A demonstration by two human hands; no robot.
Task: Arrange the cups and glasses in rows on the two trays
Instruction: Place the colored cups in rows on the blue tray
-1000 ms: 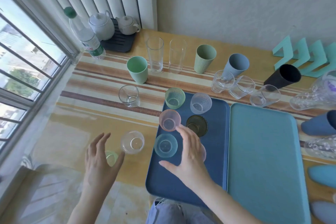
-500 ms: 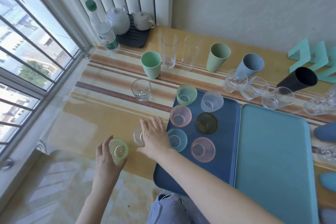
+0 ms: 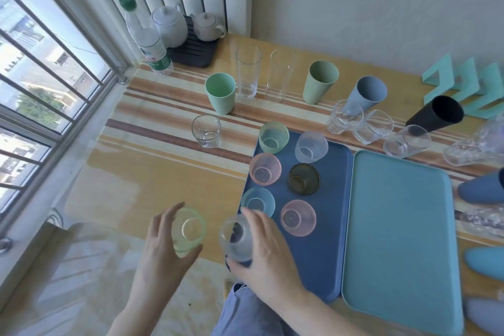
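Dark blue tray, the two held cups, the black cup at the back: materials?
Dark blue tray: likely plastic, matte, no glare.
Green cup in left hand: translucent tinted, glass or plastic, can't tell.
Clear cup in right hand: see-through, colourless; glass or plastic, blurred.
Black cup: opaque, matte, probably plastic.

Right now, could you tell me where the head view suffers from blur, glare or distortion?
Head view: right hand and its clear cup are motion-blurred; the window is overexposed; wide-angle distortion bends the window bars and leans the black cup.
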